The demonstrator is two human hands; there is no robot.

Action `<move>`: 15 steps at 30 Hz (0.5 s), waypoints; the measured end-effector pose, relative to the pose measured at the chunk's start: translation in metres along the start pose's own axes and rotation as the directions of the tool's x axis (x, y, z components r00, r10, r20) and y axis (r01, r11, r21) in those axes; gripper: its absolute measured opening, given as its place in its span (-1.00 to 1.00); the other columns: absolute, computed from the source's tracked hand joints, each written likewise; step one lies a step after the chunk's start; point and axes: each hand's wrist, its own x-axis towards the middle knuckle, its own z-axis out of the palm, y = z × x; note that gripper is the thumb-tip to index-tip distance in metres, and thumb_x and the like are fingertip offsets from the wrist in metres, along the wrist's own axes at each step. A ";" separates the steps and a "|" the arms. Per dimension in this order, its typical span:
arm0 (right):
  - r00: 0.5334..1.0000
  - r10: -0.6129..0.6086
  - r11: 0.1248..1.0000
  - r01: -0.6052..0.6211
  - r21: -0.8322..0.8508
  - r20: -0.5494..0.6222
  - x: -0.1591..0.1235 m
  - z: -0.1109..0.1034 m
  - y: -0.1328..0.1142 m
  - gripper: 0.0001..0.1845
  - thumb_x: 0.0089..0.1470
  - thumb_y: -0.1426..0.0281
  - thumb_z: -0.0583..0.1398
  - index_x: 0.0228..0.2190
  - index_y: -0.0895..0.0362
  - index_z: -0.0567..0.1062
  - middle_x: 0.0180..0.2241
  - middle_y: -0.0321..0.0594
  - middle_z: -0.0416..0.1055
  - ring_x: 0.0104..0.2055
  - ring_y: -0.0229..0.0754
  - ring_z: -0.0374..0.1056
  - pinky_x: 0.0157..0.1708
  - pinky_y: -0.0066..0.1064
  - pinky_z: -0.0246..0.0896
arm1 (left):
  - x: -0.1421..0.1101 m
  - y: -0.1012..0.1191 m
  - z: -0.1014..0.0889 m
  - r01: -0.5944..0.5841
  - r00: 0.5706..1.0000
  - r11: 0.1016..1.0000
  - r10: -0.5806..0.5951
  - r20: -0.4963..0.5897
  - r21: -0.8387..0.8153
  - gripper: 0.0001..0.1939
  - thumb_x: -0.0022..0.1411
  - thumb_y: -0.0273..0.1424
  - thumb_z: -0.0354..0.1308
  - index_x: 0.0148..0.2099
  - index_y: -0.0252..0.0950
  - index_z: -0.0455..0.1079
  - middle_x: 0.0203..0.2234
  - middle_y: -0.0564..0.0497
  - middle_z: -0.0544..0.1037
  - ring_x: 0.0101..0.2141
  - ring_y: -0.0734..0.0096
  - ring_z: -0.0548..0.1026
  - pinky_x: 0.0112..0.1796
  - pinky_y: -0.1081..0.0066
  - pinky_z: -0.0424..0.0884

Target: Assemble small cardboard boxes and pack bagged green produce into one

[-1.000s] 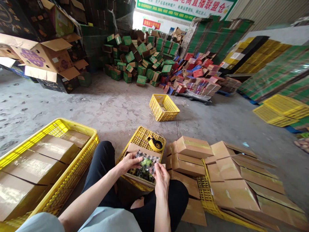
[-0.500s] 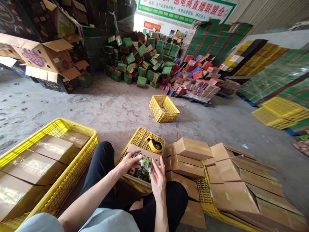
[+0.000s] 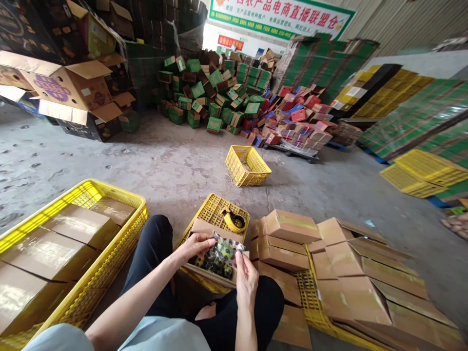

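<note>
A clear plastic bag point(image 3: 225, 248) with dark spots and something green in it is stretched between my hands. My left hand point(image 3: 197, 244) pinches its left side, and my right hand point(image 3: 246, 277) grips its right edge between thumb and fingers. Just below it is an open cardboard box point(image 3: 208, 228) holding several similar dark and green items point(image 3: 215, 265), partly covered by the bag and my hands. The box rests on an upturned yellow crate point(image 3: 212, 207). On the crate's far end lies a yellow and black tape dispenser point(image 3: 234, 220).
To the left stands a yellow crate point(image 3: 142, 207) packed with taped cartons point(image 3: 78, 224). Stacked cartons point(image 3: 292, 226) and another yellow crate point(image 3: 310, 287) are on the right. A smaller yellow crate point(image 3: 248, 168) sits ahead on the concrete floor, before heaped green boxes point(image 3: 214, 124).
My right hand has shifted slightly right and down, its fingers now closed on the bag's edge. The bag is spread wider and flatter. My left hand stays nearly in place.
</note>
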 end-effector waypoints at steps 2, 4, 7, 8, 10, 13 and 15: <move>1.000 -0.018 0.999 0.017 -0.029 -0.024 0.000 0.001 -0.001 -0.27 -0.18 -0.23 0.38 -0.30 0.19 0.74 -0.29 -0.07 0.69 -0.22 0.08 0.60 -0.23 -0.34 0.51 | 0.001 0.001 0.001 -0.017 1.000 1.000 0.017 -0.014 0.009 -0.35 -0.01 0.13 0.45 -0.11 -0.34 0.65 -0.57 0.09 0.48 -0.51 0.49 0.40 -0.45 0.53 0.26; 0.998 -0.046 0.997 0.044 -0.056 -0.038 0.001 0.001 -0.002 -0.30 -0.15 -0.22 0.37 -0.31 0.17 0.74 -0.29 -0.07 0.69 -0.20 0.07 0.59 -0.22 -0.36 0.48 | 0.000 0.003 0.004 -0.022 1.000 0.999 0.022 0.010 -0.047 -0.39 0.00 0.09 0.47 -0.12 -0.33 0.65 -0.44 0.02 0.58 -0.40 0.44 0.48 -0.36 0.52 0.33; 0.996 -0.068 0.996 0.065 -0.066 -0.054 0.001 0.002 -0.005 -0.33 -0.13 -0.21 0.36 -0.33 0.15 0.73 -0.31 -0.08 0.69 -0.20 0.05 0.58 -0.22 -0.36 0.46 | -0.001 0.005 0.009 -0.018 0.992 0.976 0.045 0.121 -0.217 -0.40 0.00 0.00 0.52 -0.02 -0.30 0.62 -0.20 -0.08 0.65 -0.22 0.31 0.58 -0.16 0.43 0.43; 0.996 -0.072 0.995 0.069 -0.067 -0.053 0.001 0.002 -0.005 -0.33 -0.12 -0.21 0.36 -0.33 0.16 0.73 -0.31 -0.07 0.69 -0.21 0.04 0.57 -0.23 -0.36 0.45 | -0.001 0.006 0.011 -0.004 0.987 0.966 0.045 0.152 -0.259 -0.38 -0.01 -0.02 0.53 0.00 -0.29 0.61 -0.17 -0.10 0.65 -0.20 0.28 0.59 -0.12 0.40 0.45; 0.996 -0.081 0.994 0.077 -0.074 -0.049 0.000 0.002 -0.007 -0.32 -0.11 -0.21 0.35 -0.33 0.17 0.73 -0.30 -0.06 0.69 -0.22 0.04 0.57 -0.23 -0.36 0.45 | -0.001 0.006 0.013 0.033 0.985 0.954 0.019 0.170 -0.298 -0.38 -0.04 -0.05 0.56 -0.01 -0.31 0.61 -0.18 -0.11 0.65 -0.24 0.29 0.61 -0.13 0.35 0.49; 0.996 -0.080 0.992 0.076 -0.101 -0.041 -0.002 0.002 -0.009 -0.31 -0.09 -0.22 0.34 -0.33 0.18 0.73 -0.28 -0.03 0.69 -0.22 0.05 0.57 -0.24 -0.37 0.44 | 0.001 0.004 0.013 0.064 0.991 0.948 -0.022 0.135 -0.311 -0.40 -0.07 -0.08 0.58 -0.05 -0.32 0.61 -0.24 -0.09 0.65 -0.34 0.38 0.59 -0.20 0.38 0.52; 0.996 -0.075 0.991 0.068 -0.118 -0.052 -0.003 0.002 -0.009 -0.28 -0.07 -0.23 0.32 -0.30 0.21 0.73 -0.26 -0.01 0.69 -0.19 0.07 0.57 -0.22 -0.38 0.44 | 0.003 0.003 0.013 0.057 0.993 0.943 -0.019 0.119 -0.327 -0.41 -0.07 -0.11 0.59 -0.06 -0.33 0.60 -0.27 -0.06 0.65 -0.37 0.42 0.58 -0.24 0.41 0.53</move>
